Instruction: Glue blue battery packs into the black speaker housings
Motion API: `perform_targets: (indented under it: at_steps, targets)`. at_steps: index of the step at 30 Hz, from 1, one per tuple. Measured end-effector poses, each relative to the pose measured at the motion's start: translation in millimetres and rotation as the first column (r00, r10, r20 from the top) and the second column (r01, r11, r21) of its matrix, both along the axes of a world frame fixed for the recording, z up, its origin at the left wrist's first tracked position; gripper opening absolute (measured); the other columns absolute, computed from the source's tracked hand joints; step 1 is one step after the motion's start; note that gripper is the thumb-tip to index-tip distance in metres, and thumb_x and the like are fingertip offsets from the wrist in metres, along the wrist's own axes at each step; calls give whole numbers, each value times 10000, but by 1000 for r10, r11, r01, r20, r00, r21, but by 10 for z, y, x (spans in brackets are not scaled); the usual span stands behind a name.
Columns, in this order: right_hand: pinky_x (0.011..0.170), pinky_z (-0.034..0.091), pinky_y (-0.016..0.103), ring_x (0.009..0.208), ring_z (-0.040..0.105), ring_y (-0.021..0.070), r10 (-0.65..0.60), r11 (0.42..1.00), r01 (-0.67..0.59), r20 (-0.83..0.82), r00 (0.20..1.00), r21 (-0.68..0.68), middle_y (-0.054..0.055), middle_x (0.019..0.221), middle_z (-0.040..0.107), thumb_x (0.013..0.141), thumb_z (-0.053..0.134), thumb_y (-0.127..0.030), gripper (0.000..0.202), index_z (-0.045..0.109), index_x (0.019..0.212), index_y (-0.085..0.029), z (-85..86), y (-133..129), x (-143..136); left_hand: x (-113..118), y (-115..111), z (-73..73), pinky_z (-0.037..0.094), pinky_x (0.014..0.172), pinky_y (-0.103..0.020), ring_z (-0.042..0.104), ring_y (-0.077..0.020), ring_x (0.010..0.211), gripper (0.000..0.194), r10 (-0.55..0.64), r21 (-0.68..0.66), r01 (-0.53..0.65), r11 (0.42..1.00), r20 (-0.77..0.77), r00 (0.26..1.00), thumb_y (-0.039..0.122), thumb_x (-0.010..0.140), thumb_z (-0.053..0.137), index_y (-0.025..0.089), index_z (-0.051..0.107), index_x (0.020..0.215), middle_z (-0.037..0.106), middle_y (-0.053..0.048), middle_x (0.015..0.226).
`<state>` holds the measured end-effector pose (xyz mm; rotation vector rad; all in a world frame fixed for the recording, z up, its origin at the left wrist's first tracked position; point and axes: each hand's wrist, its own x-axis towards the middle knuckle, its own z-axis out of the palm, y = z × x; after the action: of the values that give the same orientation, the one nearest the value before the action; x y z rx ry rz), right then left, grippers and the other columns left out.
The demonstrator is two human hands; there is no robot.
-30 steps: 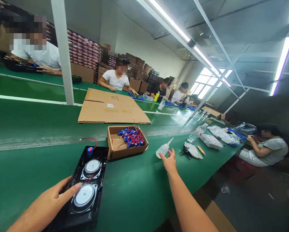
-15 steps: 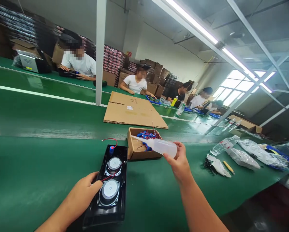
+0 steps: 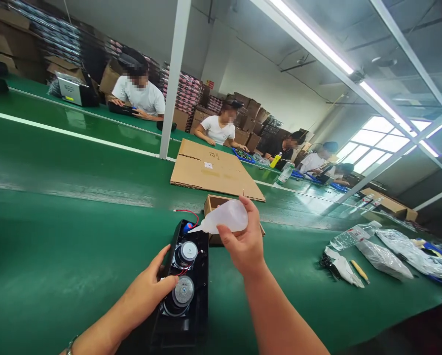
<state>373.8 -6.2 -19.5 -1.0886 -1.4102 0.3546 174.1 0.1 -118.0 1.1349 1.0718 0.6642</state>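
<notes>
My left hand grips the left side of a black speaker housing, its thumb close to the lower of two round silver speakers. At the housing's far end sits a blue cylindrical battery with a red wire curling out over the edge. My right hand is closed around a translucent white squeeze bottle. The bottle is tilted, and its thin nozzle points down-left, with the tip beside the battery. Behind the bottle stands a small cardboard box, its contents mostly hidden by bottle and hand.
Flattened cardboard lies beyond the box on the green table. To the right are a clear plastic bottle, a yellow-handled tool and plastic bags. A white post rises at the back. Several co-workers sit across the table.
My right hand has brought the squeeze bottle left and tipped its nozzle down to the battery. The speaker housing is tilted differently under my left hand. The camera view has shifted slightly.
</notes>
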Motion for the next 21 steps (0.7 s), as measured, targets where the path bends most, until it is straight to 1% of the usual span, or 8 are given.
perform_targets:
  at_steps: [2, 3, 7, 10, 13, 16, 19, 21]
  targets:
    - [885, 532, 405, 1024, 586, 254, -68, 997, 65, 111, 991, 32, 118, 1222, 512, 751, 707, -398, 654, 396, 1296, -211, -22, 23, -34, 3, 0, -8, 518, 795, -374, 671, -278, 901, 819, -22, 8, 22, 1000, -4, 1000, 399, 760, 597, 251, 237, 1481, 669, -75, 1073]
    - [898, 524, 408, 1032, 583, 256, -69, 997, 63, 145, 987, 45, 116, 1217, 523, 761, 697, -401, 631, 407, 1288, -209, -32, 31, -47, 6, -1, -11, 513, 805, -375, 667, -276, 913, 801, -25, 9, 26, 1000, -9, 1000, 400, 770, 582, 260, 237, 1479, 664, -71, 1085]
    - [924, 506, 415, 1059, 581, 256, 8, 999, -15, 247, 969, 30, 113, 1220, 555, 820, 650, -409, 602, 369, 1312, -206, -69, 49, -120, 20, -12, -11, 489, 853, -386, 653, -279, 952, 769, -4, 19, 5, 1000, -23, 1000, 379, 771, 567, 252, 266, 1468, 655, -74, 1097]
    - [935, 494, 434, 1076, 574, 264, -6, 1000, -1, 316, 949, 23, 125, 1222, 554, 838, 636, -424, 599, 363, 1318, -192, -87, 68, -181, 19, -17, 9, 480, 850, -401, 659, -278, 916, 744, 2, 26, -1, 1000, -56, 998, 382, 780, 553, 263, 278, 1462, 661, -69, 1068]
    - [941, 487, 433, 1079, 569, 260, -35, 996, 3, 373, 927, 87, 129, 1209, 555, 862, 617, -424, 565, 367, 1309, -187, -68, 86, -225, 11, -12, 23, 480, 844, -406, 655, -283, 928, 726, -4, 14, 5, 1000, -72, 997, 409, 791, 539, 281, 281, 1457, 653, -65, 1074]
    - [930, 491, 405, 1070, 564, 248, -86, 984, 7, 440, 894, 179, 125, 1203, 550, 874, 617, -406, 536, 381, 1301, -185, -16, 93, -247, 8, -1, 6, 475, 848, -402, 644, -288, 948, 729, -2, 35, 4, 999, -58, 998, 417, 789, 537, 252, 290, 1454, 644, -78, 1082]
    - [924, 494, 393, 1046, 568, 242, -110, 978, 14, 454, 884, 210, 121, 1186, 552, 885, 610, -407, 526, 384, 1304, -183, 19, 124, -267, 12, 4, -11, 471, 842, -406, 648, -274, 907, 726, -24, 49, 28, 998, -64, 998, 412, 795, 519, 262, 261, 1458, 647, -63, 1049]
    - [917, 499, 391, 1045, 569, 245, -105, 973, -8, 472, 875, 231, 127, 1181, 550, 897, 591, -422, 525, 377, 1309, -179, 11, 175, -288, 15, 1, -10, 470, 840, -407, 646, -270, 902, 723, -30, 55, 35, 998, -85, 996, 418, 794, 515, 274, 257, 1454, 647, -54, 1044]
